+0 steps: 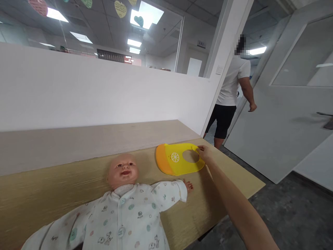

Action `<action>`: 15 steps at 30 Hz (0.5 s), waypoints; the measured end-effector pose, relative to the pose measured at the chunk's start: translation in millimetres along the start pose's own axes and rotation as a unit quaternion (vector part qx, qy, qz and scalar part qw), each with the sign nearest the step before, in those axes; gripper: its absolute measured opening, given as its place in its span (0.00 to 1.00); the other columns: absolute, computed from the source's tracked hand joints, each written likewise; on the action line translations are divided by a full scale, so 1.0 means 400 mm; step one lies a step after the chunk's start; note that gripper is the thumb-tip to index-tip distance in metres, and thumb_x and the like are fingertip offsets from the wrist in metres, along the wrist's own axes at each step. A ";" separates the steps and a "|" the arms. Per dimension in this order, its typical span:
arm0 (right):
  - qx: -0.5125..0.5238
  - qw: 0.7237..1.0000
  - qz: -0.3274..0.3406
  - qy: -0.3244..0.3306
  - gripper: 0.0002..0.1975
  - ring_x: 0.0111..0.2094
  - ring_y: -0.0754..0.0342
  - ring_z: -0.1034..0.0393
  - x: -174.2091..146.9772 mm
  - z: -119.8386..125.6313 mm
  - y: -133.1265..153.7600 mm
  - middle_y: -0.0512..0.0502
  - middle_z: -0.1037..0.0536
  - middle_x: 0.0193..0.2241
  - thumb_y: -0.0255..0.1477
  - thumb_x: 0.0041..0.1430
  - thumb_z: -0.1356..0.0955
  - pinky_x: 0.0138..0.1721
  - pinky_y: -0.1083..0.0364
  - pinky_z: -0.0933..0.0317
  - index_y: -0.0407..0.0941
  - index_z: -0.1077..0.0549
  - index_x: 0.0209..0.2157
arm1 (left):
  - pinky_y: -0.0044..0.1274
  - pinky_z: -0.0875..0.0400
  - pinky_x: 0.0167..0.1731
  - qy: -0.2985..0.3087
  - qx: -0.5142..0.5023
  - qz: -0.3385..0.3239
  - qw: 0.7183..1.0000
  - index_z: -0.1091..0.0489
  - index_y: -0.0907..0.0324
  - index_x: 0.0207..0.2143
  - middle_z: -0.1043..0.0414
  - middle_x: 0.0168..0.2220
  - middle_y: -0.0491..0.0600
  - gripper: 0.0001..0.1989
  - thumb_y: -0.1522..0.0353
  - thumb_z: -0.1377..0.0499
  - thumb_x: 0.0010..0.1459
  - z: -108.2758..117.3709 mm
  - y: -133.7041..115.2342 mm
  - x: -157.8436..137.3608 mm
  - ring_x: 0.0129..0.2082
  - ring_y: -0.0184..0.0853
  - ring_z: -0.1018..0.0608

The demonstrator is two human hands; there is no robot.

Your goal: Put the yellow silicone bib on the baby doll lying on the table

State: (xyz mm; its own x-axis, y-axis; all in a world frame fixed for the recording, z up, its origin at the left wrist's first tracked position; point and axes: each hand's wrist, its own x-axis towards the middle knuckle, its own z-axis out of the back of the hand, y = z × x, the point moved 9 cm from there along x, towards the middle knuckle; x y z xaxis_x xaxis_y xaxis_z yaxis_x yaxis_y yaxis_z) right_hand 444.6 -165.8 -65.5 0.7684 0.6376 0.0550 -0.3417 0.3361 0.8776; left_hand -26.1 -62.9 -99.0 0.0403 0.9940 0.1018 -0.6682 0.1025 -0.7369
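My right hand reaches in from the lower right, its fingers closed on the neck strap end of a yellow bib. The bib lies on the wooden table, with an orange pocket end to the left, a white citrus-slice print and a round neck opening. Left of my forearm, a baby doll lies on its back in a white printed button-up outfit. One doll hand is stretched out just below the bib. My left hand does not show.
The wooden table ends at a corner on the right. Behind it runs a low ledge against a white wall with a window above. At right, a person in a white shirt stands in the doorway beside an open door.
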 end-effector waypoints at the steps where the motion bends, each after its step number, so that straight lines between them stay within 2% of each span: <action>1: -0.004 1.000 0.002 -0.011 0.21 0.21 0.69 0.39 0.004 0.012 -0.015 0.41 0.27 0.37 0.30 0.51 0.35 0.23 0.68 0.45 0.35 0.31 0.46 | 0.41 0.29 0.46 -0.001 0.005 -0.001 1.000 0.44 0.35 0.57 0.29 0.48 0.37 0.26 0.59 0.48 0.55 -0.002 0.001 0.001 0.54 0.44 0.32; 4: -0.012 0.999 0.018 -0.048 0.23 0.25 0.68 0.36 0.009 0.046 -0.045 0.39 0.27 0.38 0.34 0.52 0.37 0.28 0.68 0.42 0.34 0.31 0.46 | 0.41 0.29 0.47 -0.010 0.010 -0.001 1.000 0.44 0.34 0.57 0.28 0.46 0.36 0.25 0.59 0.48 0.55 -0.008 0.005 0.006 0.54 0.44 0.32; 8: -0.028 0.996 0.045 -0.078 0.21 0.34 0.64 0.33 0.003 0.065 -0.056 0.39 0.28 0.40 0.36 0.54 0.39 0.37 0.66 0.39 0.35 0.29 0.43 | 0.39 0.29 0.48 -0.012 -0.019 0.003 1.000 0.42 0.39 0.57 0.30 0.49 0.39 0.25 0.60 0.48 0.56 -0.009 0.019 0.014 0.54 0.42 0.32; 12: -0.059 0.995 0.057 -0.061 0.20 0.36 0.64 0.33 0.000 0.048 -0.056 0.41 0.28 0.40 0.29 0.50 0.37 0.41 0.65 0.38 0.36 0.30 0.44 | 0.35 0.28 0.47 -0.022 -0.110 0.039 0.993 0.44 0.41 0.58 0.30 0.50 0.39 0.22 0.65 0.56 0.62 0.008 0.043 0.012 0.55 0.39 0.33; 15: -0.096 0.992 0.044 -0.070 0.22 0.38 0.62 0.33 -0.001 0.049 -0.063 0.40 0.28 0.41 0.25 0.47 0.38 0.45 0.63 0.39 0.36 0.31 0.47 | 0.35 0.27 0.47 -0.011 -0.113 0.058 0.992 0.44 0.39 0.58 0.31 0.50 0.37 0.22 0.65 0.57 0.62 0.014 0.038 0.001 0.55 0.38 0.33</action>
State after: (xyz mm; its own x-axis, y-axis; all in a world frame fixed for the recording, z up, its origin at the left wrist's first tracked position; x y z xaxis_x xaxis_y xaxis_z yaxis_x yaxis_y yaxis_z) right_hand 463.4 -188.2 -78.2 0.7945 0.5718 0.2045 -0.4965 0.4179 0.7608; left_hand -40.4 -61.0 -106.3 -0.0461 0.9987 0.0198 -0.4828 -0.0049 -0.8757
